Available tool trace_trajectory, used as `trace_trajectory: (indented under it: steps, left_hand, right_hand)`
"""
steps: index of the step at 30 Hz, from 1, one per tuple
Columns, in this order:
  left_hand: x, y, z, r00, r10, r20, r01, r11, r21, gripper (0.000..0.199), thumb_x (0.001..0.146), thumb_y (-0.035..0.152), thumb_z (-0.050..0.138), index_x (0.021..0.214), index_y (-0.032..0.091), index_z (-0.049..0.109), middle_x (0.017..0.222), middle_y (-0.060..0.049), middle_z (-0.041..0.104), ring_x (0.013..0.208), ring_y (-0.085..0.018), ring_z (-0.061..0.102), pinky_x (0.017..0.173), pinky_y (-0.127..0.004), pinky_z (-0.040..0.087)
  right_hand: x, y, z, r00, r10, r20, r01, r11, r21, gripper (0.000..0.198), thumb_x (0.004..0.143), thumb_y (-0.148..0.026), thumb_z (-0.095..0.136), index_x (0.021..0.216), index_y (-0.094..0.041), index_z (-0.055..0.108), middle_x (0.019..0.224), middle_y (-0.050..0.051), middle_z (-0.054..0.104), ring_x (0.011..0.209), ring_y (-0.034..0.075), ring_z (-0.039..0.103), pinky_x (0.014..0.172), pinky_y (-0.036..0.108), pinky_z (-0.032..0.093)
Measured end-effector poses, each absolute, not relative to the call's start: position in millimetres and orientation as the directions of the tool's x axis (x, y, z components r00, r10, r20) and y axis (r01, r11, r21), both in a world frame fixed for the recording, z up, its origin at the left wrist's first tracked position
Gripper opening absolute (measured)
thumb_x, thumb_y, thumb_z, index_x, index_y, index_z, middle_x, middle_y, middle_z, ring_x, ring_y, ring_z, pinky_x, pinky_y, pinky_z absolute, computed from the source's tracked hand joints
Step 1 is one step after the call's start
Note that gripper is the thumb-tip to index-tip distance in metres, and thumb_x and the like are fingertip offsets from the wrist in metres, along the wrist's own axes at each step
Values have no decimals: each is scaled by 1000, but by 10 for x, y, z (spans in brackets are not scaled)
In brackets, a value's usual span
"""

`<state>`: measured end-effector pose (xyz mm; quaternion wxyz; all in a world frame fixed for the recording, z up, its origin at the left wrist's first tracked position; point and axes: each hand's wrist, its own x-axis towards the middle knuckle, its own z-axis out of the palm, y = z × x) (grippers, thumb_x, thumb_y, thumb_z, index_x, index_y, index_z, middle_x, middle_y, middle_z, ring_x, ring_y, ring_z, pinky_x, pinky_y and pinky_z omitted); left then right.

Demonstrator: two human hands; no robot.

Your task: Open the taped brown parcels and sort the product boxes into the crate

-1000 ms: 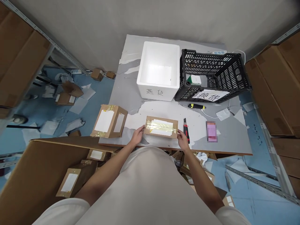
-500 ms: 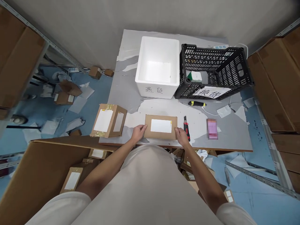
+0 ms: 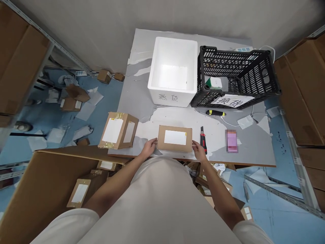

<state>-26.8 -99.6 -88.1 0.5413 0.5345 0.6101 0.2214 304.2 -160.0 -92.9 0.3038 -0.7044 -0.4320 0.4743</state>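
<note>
Occupying the front middle of the table (image 3: 254,145), the box (image 3: 174,139) is within easy reach. Left hand (image 3: 148,148) and right hand (image 3: 199,151) have fingers clamped on its opposite ends, probably for balance; the knife (image 3: 203,141) lies just beside.

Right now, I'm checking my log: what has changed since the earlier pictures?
The small box has been turned since the first picture: its taped face no longer shows, and a face with a white label is up. Both hands, left hand and right hand, are at its ends, as before. The larger box, knife, foam container and black crate stayed put.
</note>
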Motion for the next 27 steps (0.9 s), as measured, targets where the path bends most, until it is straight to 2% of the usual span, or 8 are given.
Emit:
trace_trajectory:
  steps: [3,6,10,14,17,20,23,27]
  left_hand:
    - [-306,-1090,-952,308,865,-396,381,269,884,60,68,26,61,127,14,56,122,-10,63,115,-26,58,102,-41,42]
    - [-279,-1151,-968,379,847,-373,350,242,905,65,67,27,65,130,16,53,123,-8,63,116,-26,57,103,-42,42]
    - [-241,-1181,-885,305,879,-366,349,255,902,58,70,38,66,122,15,58,118,-10,64,109,-26,60,96,-43,46]
    - [-220,-1147,-655,230,926,-300,404,190,895,47,79,46,58,114,15,63,98,-9,63,88,-20,61,80,-35,52]
    - [-144,-1067,-471,175,946,-272,461,165,872,50,76,49,62,115,18,64,84,-4,55,75,-16,56,67,-29,51]
    - [-41,-980,-361,148,952,-268,507,160,847,45,75,48,64,108,19,67,76,-1,48,69,-14,51,65,-27,49]
    - [17,-942,-331,133,957,-259,513,157,844,39,75,46,63,100,18,69,75,0,47,68,-13,49,67,-27,48]
    - [25,-973,-359,110,954,-277,505,187,843,43,75,46,63,108,18,66,81,-2,52,71,-14,52,67,-28,50]
  right_hand:
    - [3034,-1686,-983,77,907,-414,376,-411,-830,63,71,-26,60,133,-22,48,125,9,60,102,22,62,92,42,48]
    - [2968,-1732,-978,4,912,-411,409,-376,-831,65,70,-23,61,134,-24,46,124,7,60,107,22,58,97,43,44]
    - [2928,-1754,-864,0,919,-395,437,-355,-826,50,79,-34,56,127,-20,50,120,10,60,104,22,58,89,40,48]
    - [2982,-1661,-614,9,943,-332,501,-291,-815,45,87,-49,45,116,-17,56,103,10,62,90,20,60,79,35,50]
    - [2993,-1495,-438,66,959,-277,652,-252,-715,52,91,-57,30,92,-17,63,84,8,60,79,21,58,75,34,47]
    - [2963,-1345,-361,110,956,-272,737,-262,-623,62,91,-62,20,74,-18,60,75,8,59,75,21,56,72,33,44]
    - [2952,-1297,-370,122,951,-283,732,-279,-621,65,90,-65,18,73,-18,61,77,9,61,76,21,56,72,32,43]
    - [3045,-1335,-439,144,929,-342,644,-350,-681,65,90,-62,18,89,-17,64,86,10,65,82,22,59,76,32,44]
